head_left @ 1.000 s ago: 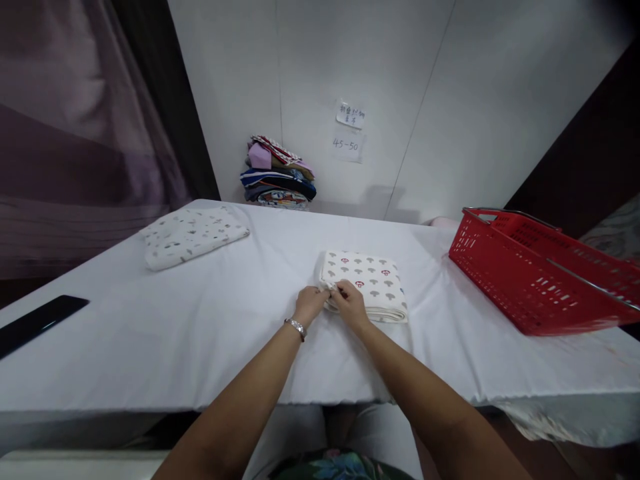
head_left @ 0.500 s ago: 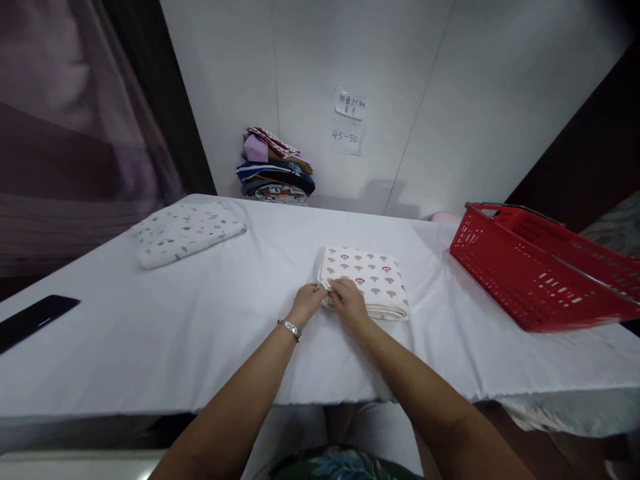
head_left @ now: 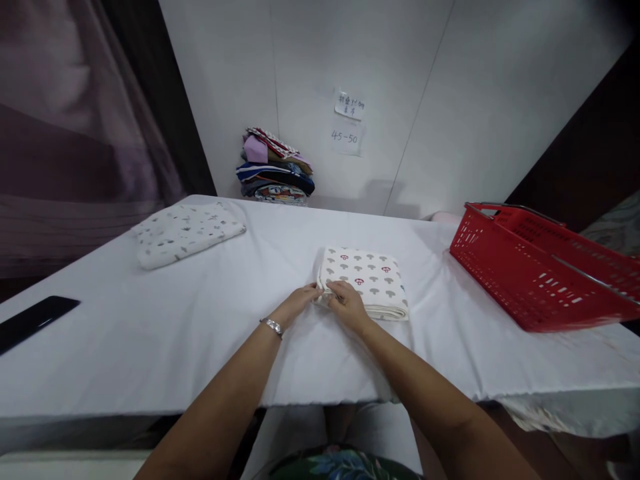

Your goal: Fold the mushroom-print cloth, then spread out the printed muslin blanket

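A folded cream cloth with a mushroom print [head_left: 367,280] lies on the white table [head_left: 200,333] in front of me. My right hand [head_left: 349,305] rests on its near left corner, fingers curled and pinching the cloth's edge. My left hand [head_left: 299,300], with a metal bracelet on its wrist, lies flatter just left of that corner, fingertips touching the cloth's edge with the fingers stretched forward.
A red plastic basket [head_left: 540,273] stands at the right of the table. Another folded white printed cloth [head_left: 186,230] lies at the far left. A pile of folded clothes [head_left: 275,167] sits against the wall. A dark flat object [head_left: 33,320] lies at the left edge.
My left hand has flattened and slid a little back and left from the cloth's corner. My right hand stays on the corner. The view tilted slightly after the first frame.
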A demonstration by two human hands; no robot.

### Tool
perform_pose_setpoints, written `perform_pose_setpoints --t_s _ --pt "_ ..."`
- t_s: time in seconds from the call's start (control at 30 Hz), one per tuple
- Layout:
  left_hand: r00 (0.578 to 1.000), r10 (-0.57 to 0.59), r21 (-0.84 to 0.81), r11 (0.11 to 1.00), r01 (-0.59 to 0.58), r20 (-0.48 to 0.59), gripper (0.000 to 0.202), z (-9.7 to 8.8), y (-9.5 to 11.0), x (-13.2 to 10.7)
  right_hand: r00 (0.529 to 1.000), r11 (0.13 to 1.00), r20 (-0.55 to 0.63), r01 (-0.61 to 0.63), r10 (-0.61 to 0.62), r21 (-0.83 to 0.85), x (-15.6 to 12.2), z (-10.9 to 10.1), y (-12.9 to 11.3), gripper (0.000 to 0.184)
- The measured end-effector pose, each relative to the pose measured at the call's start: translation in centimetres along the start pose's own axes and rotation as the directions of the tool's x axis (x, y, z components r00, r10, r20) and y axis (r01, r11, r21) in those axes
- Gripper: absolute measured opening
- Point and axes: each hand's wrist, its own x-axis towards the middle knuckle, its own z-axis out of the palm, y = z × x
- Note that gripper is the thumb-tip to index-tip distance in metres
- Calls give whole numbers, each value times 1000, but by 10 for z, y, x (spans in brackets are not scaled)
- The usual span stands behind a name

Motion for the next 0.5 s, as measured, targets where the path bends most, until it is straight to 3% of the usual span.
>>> perform_pose_setpoints --t_s 0.23,0.4,0.5 --pt "985 23 50 999 -14 -172 41 6 -16 7 1000 994 12 -12 11 105 10 -6 -10 18" --pt "985 56 166 986 -28 -164 41 7 -19 10 992 985 -82 -81 94 153 12 -1 -11 16" --pt "979 92 280 959 -39 -179 36 8 -20 11 994 992 -95 -34 46 123 11 4 -8 15"
